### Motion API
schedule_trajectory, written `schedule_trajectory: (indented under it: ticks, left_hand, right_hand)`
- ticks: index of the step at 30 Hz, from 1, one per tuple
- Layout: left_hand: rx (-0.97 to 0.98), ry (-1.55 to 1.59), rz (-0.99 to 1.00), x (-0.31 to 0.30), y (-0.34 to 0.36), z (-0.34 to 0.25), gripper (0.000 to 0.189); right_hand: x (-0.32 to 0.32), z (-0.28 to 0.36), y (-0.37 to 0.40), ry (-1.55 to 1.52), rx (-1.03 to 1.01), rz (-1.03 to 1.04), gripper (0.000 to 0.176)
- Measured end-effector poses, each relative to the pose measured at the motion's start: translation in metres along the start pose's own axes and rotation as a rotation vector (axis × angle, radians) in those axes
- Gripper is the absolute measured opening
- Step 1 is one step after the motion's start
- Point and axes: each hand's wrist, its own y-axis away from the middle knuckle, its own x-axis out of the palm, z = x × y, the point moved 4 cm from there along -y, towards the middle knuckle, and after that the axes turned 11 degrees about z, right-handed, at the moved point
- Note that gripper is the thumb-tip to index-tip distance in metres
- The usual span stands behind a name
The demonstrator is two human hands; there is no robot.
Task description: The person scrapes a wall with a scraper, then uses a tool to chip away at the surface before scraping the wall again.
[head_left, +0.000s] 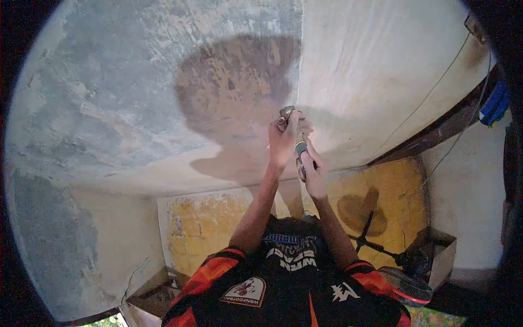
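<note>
My left hand (282,143) is closed around the upper part of a small tool (287,111) with a rounded metallic head, which is at the painted surface. Below it, my right hand (314,169) wraps round the tool's dark handle (301,147), near a yellow ring. Both arms are stretched out ahead. Around the tool head, the surface is patchy grey (125,82) on the left and pale whitish (354,71) on the right, parted by a straight edge. Fine details of the tool are too small to tell.
A yellow tiled-looking area (201,218) lies beyond my arms. At lower right are a fan (406,286), a dark cross-shaped stand (368,240) and an open box (444,256). Another box (144,305) is at lower left. Blue cloth (494,103) and thin wires hang at right.
</note>
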Motion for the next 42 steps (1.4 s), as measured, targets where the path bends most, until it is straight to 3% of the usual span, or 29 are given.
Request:
schedule_trajectory:
  ticks: [6,9,24,30,33,35,37,39,42]
  left_hand:
    - [0.033,-0.019,-0.015,0.002,-0.002,-0.005,0.028]
    - [0.058,-0.038,-0.044,0.004,-0.005,0.004,0.028]
    - [0.048,0.061,-0.038,-0.001,-0.008,0.014,0.029]
    - [0.083,0.019,0.006,0.003,-0.007,-0.002,0.03]
    - [0.059,0.027,0.013,-0.001,-0.007,0.005,0.03]
    - [0.065,0.006,0.022,-0.004,-0.012,0.013,0.031]
    - [0.039,0.003,-0.015,-0.005,-0.012,0.014,0.031]
    - [0.0,0.049,-0.035,-0.002,-0.01,0.014,0.03]
    - [0.002,0.072,-0.043,-0.007,-0.012,0.021,0.03]
  right_hand:
    - [0.0,-0.009,-0.002,-0.06,0.015,-0.012,0.05]
    - [-0.004,-0.01,0.001,-0.176,0.039,-0.066,0.043]
    - [-0.012,-0.004,-0.003,0.097,0.015,-0.063,0.046]
    - [-0.006,-0.008,-0.005,-0.011,-0.004,-0.061,0.049]
    - [-0.008,-0.006,-0.001,-0.089,0.042,-0.077,0.039]
    - [-0.012,-0.016,-0.005,0.055,-0.089,-0.093,0.038]
    - [-0.016,-0.026,-0.006,0.074,-0.103,-0.112,0.038]
    - [-0.005,-0.002,0.0,-0.033,0.021,-0.136,0.037]
    - [-0.014,-0.022,-0.006,0.071,-0.059,-0.111,0.038]
